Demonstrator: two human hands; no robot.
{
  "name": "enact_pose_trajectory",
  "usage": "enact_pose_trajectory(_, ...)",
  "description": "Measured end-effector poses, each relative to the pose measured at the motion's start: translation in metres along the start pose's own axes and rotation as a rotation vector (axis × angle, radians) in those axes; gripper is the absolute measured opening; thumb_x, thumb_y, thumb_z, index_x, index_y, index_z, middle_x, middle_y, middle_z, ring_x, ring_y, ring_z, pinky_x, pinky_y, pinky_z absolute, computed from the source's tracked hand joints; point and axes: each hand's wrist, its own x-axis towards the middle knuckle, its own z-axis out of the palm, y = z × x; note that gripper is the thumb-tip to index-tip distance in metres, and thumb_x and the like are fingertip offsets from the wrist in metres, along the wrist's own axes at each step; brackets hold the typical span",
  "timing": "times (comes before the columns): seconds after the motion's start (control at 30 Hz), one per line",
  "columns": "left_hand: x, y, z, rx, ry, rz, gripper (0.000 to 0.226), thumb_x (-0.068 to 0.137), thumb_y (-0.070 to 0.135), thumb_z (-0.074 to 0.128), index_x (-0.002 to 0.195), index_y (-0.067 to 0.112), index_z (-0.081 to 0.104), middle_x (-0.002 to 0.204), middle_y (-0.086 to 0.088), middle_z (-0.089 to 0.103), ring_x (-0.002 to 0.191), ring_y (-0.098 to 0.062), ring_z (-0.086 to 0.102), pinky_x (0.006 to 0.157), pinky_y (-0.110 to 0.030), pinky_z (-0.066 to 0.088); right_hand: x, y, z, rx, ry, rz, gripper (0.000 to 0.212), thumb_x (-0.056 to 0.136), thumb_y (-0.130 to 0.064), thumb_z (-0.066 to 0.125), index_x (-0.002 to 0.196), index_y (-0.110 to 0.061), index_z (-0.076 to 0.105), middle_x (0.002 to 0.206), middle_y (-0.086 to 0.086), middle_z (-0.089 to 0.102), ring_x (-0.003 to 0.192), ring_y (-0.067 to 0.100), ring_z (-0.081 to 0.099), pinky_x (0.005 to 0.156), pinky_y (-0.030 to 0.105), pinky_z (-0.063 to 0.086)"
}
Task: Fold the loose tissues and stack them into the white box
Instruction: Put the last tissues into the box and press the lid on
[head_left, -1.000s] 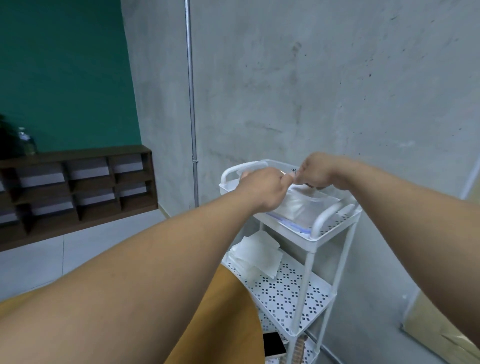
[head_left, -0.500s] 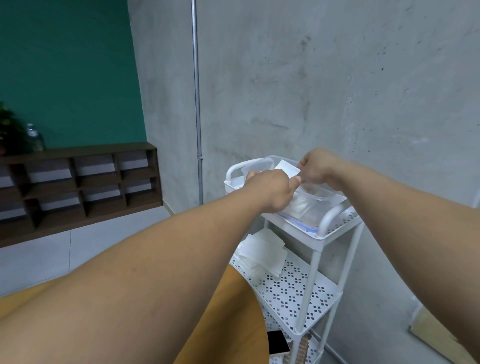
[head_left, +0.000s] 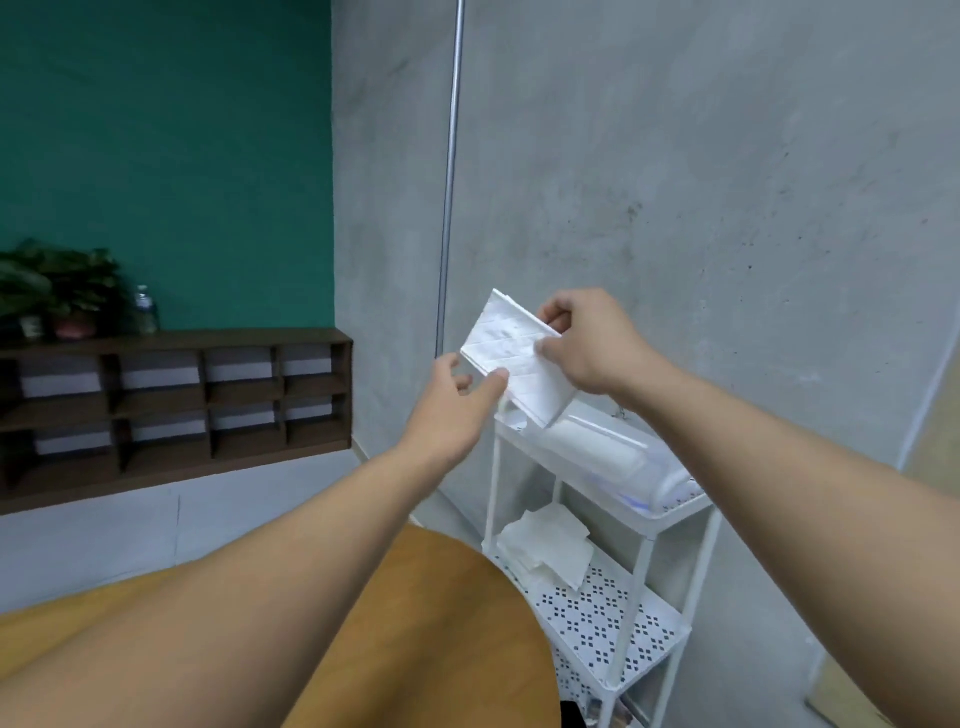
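A white folded tissue hangs in the air above the top shelf of the white cart. My right hand pinches its right edge between thumb and fingers. My left hand pinches its lower left edge with the thumb on the front. Below them a translucent white box stands on the cart's top shelf. Several loose tissues lie in a pile on the middle shelf.
The white cart stands against a grey concrete wall, with a perforated middle shelf. A round wooden table is under my arms. A dark wooden shelf unit with a plant and a bottle is at the left.
Both hands have lifted from the box on the top shelf, raising the tissue, which now shows as a flat folded rectangle between them. The view has tilted and shifted right.
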Motion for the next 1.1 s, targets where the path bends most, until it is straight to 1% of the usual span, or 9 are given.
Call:
enact_pose_trajectory(0.1,-0.057,-0.006,-0.042,-0.482,0.054,-0.122,0.110,0.078,0.066,0.088,0.166,0.026,0.036,0.149,0.000,0.067,0.124,-0.016,0.072,0.117,-0.045,0.051,-0.049,-0.053,0.028,0.178,-0.064,-0.058,0.017,0.092,-0.006,0.077,0.102,-0.019,0.073,0.089,-0.004,0.075,0.079,0.018,0.071,0.077,0.038,0.061)
enact_pose_trajectory(0.2,-0.120,-0.017,-0.084,-0.706,0.080,-0.094,0.057,0.102,0.041,0.076,0.152,0.019,0.060,0.138,-0.008,0.077,0.123,-0.024,0.075,0.108,-0.043,0.056,-0.110,-0.103,0.063,0.333,-0.162,-0.087,0.020,0.097,-0.007,0.073,0.112,-0.020,0.072,0.096,-0.005,0.075,0.078,0.008,0.068,0.074,0.030,0.057)
enact_pose_trajectory(0.3,-0.178,-0.038,-0.138,-0.747,0.128,-0.070,0.049,0.106,0.034,0.071,0.150,0.016,0.063,0.141,-0.012,0.074,0.134,-0.033,0.070,0.117,-0.055,0.051,-0.173,-0.145,0.102,0.448,-0.261,-0.059,0.024,0.097,-0.006,0.070,0.114,-0.024,0.071,0.101,-0.001,0.076,0.079,0.013,0.071,0.074,0.036,0.063)
enact_pose_trajectory(0.47,-0.259,-0.072,-0.231,-0.640,0.389,-0.151,0.040,0.105,0.021,0.073,0.142,0.009,0.066,0.133,-0.015,0.077,0.125,-0.037,0.074,0.115,-0.058,0.053,-0.251,-0.202,0.166,0.606,-0.383,-0.006,0.027,0.101,-0.010,0.067,0.117,-0.032,0.069,0.106,-0.006,0.076,0.092,0.013,0.076,0.083,0.042,0.066)
enact_pose_trajectory(0.57,-0.306,-0.086,-0.274,-0.596,0.449,-0.177,0.032,0.109,0.016,0.065,0.140,0.006,0.066,0.131,-0.014,0.079,0.125,-0.035,0.074,0.116,-0.054,0.053,-0.288,-0.234,0.198,0.701,-0.466,0.015,0.027,0.102,-0.010,0.065,0.116,-0.033,0.069,0.106,-0.007,0.078,0.092,0.010,0.077,0.078,0.034,0.066)
enact_pose_trajectory(0.8,-0.398,-0.123,-0.333,-0.434,0.579,-0.231,0.028,0.115,0.018,0.055,0.141,0.017,0.066,0.129,-0.006,0.081,0.121,-0.027,0.077,0.110,-0.054,0.057,-0.377,-0.285,0.284,0.845,-0.622,0.033,0.033,0.103,-0.002,0.062,0.120,-0.029,0.071,0.110,-0.007,0.081,0.099,0.017,0.079,0.087,0.044,0.067)
enact_pose_trajectory(0.9,-0.420,-0.143,-0.350,-0.319,0.634,-0.250,0.025,0.112,0.015,0.058,0.134,0.022,0.068,0.121,-0.001,0.083,0.113,-0.024,0.080,0.101,-0.050,0.063,-0.407,-0.289,0.312,0.884,-0.676,0.051,0.029,0.103,-0.005,0.062,0.121,-0.026,0.072,0.111,-0.007,0.082,0.100,0.018,0.079,0.087,0.042,0.066)
enact_pose_trajectory(1.03,-0.440,-0.177,-0.357,-0.178,0.636,-0.218,0.025,0.109,0.007,0.062,0.127,0.022,0.070,0.115,0.001,0.082,0.108,-0.019,0.079,0.084,-0.028,0.063,-0.437,-0.285,0.344,0.958,-0.723,0.106,0.024,0.101,-0.010,0.065,0.122,-0.021,0.069,0.113,0.000,0.082,0.107,0.026,0.077,0.089,0.043,0.064)
enact_pose_trajectory(1.1,-0.445,-0.192,-0.356,-0.136,0.641,-0.197,0.025,0.108,0.003,0.063,0.126,0.018,0.070,0.116,-0.003,0.081,0.109,-0.022,0.077,0.086,-0.029,0.061,-0.449,-0.284,0.356,1.016,-0.723,0.134,0.027,0.097,-0.016,0.063,0.124,-0.019,0.067,0.115,0.004,0.081,0.110,0.026,0.077,0.094,0.045,0.062)
